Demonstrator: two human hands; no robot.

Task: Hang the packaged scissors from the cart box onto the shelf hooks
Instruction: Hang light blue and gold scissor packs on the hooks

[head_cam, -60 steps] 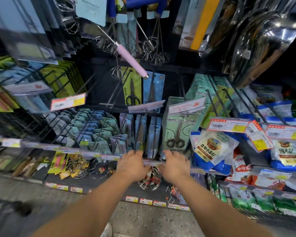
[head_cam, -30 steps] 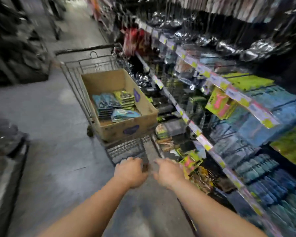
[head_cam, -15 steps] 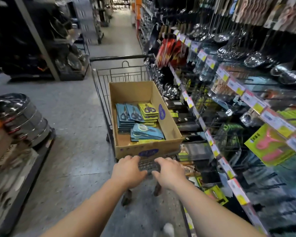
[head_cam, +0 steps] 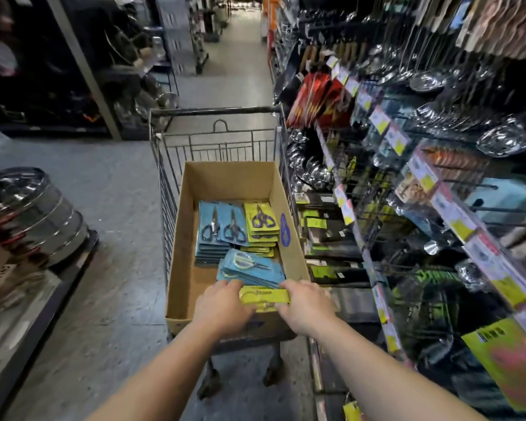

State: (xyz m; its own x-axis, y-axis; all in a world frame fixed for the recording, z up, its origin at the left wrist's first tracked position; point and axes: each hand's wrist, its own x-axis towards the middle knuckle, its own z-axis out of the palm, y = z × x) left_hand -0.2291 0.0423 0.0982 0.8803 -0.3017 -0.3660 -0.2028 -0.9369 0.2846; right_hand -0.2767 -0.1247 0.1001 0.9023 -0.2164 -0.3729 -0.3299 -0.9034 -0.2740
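Note:
A brown cardboard box (head_cam: 182, 268) sits in a wire cart (head_cam: 164, 189). Inside lie stacks of packaged scissors: blue packs (head_cam: 216, 229) at the back left, yellow-green packs (head_cam: 261, 221) at the back right, and light blue packs (head_cam: 249, 265) nearer me. At the box's near edge my left hand (head_cam: 222, 305) and my right hand (head_cam: 304, 305) grip the two ends of a small stack of yellow-green scissor packs (head_cam: 264, 296). The shelf hooks (head_cam: 483, 208) run along the right side, loaded with hanging goods.
The shelving (head_cam: 377, 214) with price tags runs close along the cart's right side. Steel pots (head_cam: 34, 214) stand stacked on a low display at the left. Grey aisle floor (head_cam: 113, 268) lies between the cart and the pots.
I turned from the shelf to the cart. My hands came forward over the box's near edge and took hold of a stack of yellow-green packs.

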